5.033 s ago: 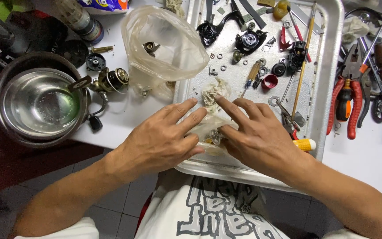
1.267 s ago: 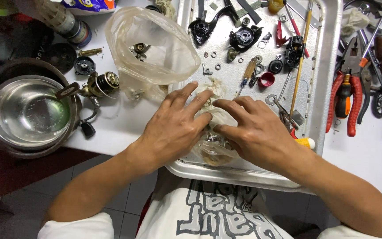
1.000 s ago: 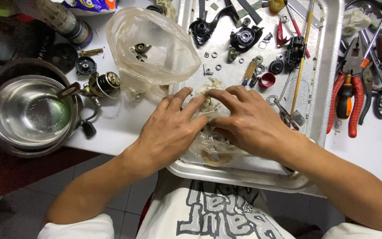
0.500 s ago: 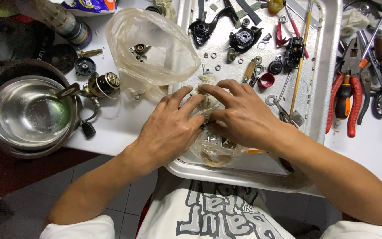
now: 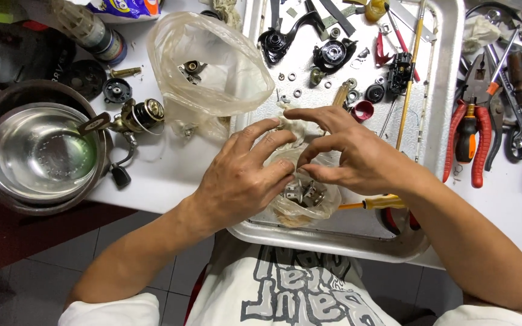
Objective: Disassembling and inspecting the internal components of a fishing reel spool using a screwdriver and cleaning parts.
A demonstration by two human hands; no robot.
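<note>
A small clear plastic bag (image 5: pixel 302 204) with metal reel parts inside lies at the near end of a metal tray (image 5: pixel 333 238). My left hand (image 5: pixel 240 181) lies against the bag's left side, fingers spread over its top. From the right, my right hand (image 5: pixel 348 157) pinches the crumpled neck of the bag between thumb and fingers. Both hands touch the bag and each other's fingertips nearly meet above it.
A larger plastic bag (image 5: pixel 212 66) with a part in it lies left of the tray. Stacked steel bowls (image 5: pixel 37 151) and a fishing reel (image 5: pixel 137 118) are further left. A yellow-handled screwdriver (image 5: pixel 376 203), a red cap (image 5: pixel 364 110), black reel parts (image 5: pixel 330 54) and washers lie on the tray. Red pliers (image 5: pixel 469 136) are at right.
My hands have gone from lying flat on the crumpled bag to gathering it up. The right hand has lifted its fingers, uncovering the metal parts and the screwdriver.
</note>
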